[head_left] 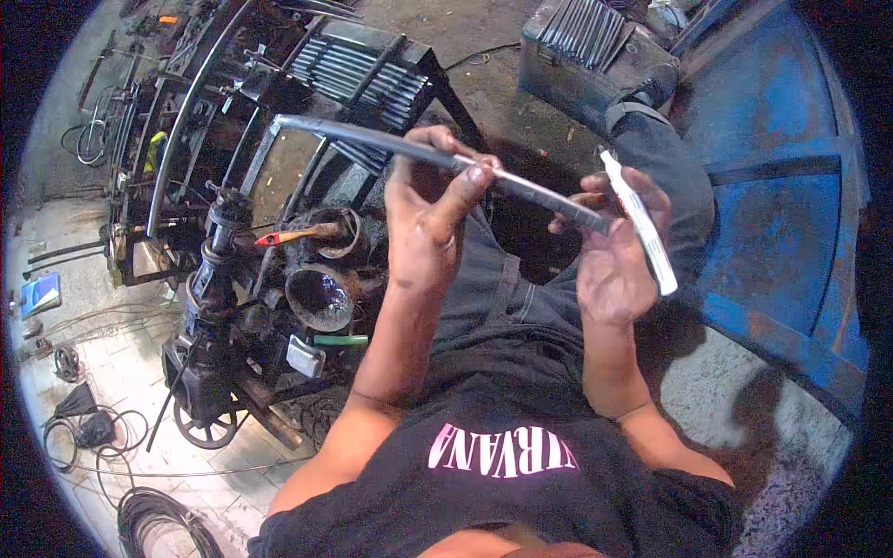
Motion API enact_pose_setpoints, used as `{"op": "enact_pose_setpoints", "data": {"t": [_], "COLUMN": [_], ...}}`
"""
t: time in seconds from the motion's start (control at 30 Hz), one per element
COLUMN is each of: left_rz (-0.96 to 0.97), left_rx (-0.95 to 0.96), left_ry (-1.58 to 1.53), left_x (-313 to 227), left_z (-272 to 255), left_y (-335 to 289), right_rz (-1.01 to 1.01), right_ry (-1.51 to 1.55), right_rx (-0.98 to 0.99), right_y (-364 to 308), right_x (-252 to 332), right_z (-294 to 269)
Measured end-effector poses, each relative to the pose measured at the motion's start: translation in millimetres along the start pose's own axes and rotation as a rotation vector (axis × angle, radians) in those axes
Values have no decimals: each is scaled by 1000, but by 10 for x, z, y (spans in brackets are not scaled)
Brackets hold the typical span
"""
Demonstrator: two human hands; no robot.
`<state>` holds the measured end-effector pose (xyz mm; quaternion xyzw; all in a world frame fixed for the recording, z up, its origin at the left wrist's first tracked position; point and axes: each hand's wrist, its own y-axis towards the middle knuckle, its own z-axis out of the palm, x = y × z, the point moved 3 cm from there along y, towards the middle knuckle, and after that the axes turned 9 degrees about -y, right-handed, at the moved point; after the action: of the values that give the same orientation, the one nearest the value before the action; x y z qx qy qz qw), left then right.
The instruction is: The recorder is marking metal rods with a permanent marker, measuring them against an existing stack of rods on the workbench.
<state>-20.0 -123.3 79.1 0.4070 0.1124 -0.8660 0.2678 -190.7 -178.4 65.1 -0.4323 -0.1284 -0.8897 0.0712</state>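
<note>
A long grey metal rod [367, 139] slants in front of me, high at the left and lower at the right. My left hand [420, 209] is closed around its middle, thumb and fingers pinching it. The rod's right end reaches my right hand [616, 265], near the palm and fingers. That same hand also holds a slim white squeeze tube [642, 223], nozzle upward, along the outer side of its fingers. Whether the right fingers grip the rod's end or only steady it, I cannot tell.
On the left stand a dark machine with a handwheel [206, 423], a grimy bowl [323, 298] and a wooden-handled brush [312, 234]. Beyond is a stand of metal rods [358, 79]. A metal box [567, 79] lies ahead, a blue metal panel [772, 242] on the right, coiled cable [158, 525] lower left.
</note>
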Motion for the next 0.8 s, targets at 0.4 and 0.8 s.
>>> {"op": "enact_pose_setpoints", "data": {"t": [0.4,0.8], "left_rz": [305,421], "left_rx": [68,95], "left_ry": [-16,100], "left_x": [-238,-277], "left_z": [36,68], "left_y": [-232,-245], "right_rz": [-340,-517], "right_ry": [-405,-506], "right_rx": [143,350], "right_y": [95,256], "right_x": [433,463], "right_z": [110,196]}}
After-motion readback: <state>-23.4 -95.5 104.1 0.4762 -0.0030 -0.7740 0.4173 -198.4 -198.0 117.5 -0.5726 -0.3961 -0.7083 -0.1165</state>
